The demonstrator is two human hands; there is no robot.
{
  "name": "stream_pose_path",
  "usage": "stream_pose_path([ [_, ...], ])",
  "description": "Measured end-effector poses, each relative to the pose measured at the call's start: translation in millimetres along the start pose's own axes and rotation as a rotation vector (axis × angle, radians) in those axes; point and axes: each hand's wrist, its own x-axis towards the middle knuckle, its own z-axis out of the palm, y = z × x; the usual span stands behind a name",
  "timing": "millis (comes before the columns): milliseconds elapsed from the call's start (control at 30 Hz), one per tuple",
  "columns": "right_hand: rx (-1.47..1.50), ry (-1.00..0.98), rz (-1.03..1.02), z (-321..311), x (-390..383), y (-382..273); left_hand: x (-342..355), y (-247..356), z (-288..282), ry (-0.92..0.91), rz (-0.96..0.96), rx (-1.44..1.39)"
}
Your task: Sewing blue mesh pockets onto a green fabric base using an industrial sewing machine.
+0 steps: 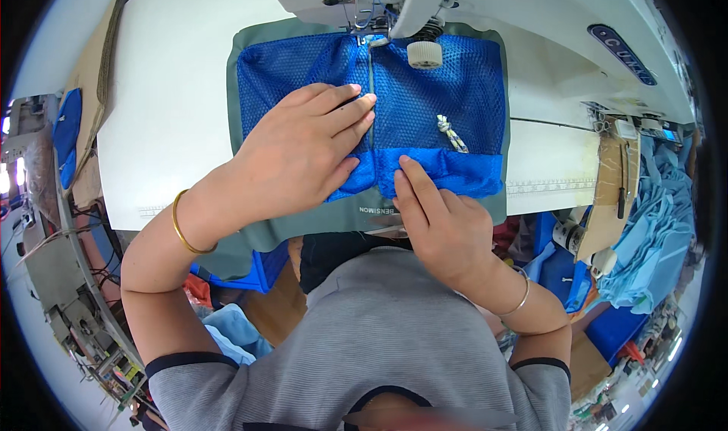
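A blue mesh panel [440, 90] with a shiny blue band [481, 169] lies on a grey-green fabric piece [303, 222] under the sewing machine's presser foot [373, 40]. A narrow pale strip runs down the middle of the mesh from the foot. My left hand [307, 147] lies flat on the mesh left of this strip, fingers stretched out. With index and middle fingertips, my right hand [447, 222] presses the blue band; its other fingers are curled. Thin shiny metal blades [384, 231] stick out from beneath this hand, their handle hidden. A knotted patterned cord [453, 134] lies on the mesh.
The white machine arm [561, 33] overhangs the back right of the white table [174, 90]. A ruler strip [550, 184] runs along the table's near right. Light blue fabric [656, 234] is heaped at right; blue bins [262, 272] stand below the table.
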Motion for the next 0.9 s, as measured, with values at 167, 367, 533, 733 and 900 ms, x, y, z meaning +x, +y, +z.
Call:
stream_pose_path([
  [167,-0.046,0.040,-0.014,0,16,-1,0,3,-3,0.033,-0.038,0.020],
  [367,-0.061,-0.028,-0.072,11,27,2,-2,-3,-1,0.053,-0.025,-0.040],
  [533,-0.068,-0.035,-0.117,15,24,8,-3,-5,3,0.077,-0.031,-0.037],
  [733,-0.058,-0.024,-0.142,19,28,14,-3,-8,3,0.071,-0.027,-0.031],
  [900,-0.059,-0.021,-0.150,20,37,18,3,-18,1,0.068,-0.007,0.029],
])
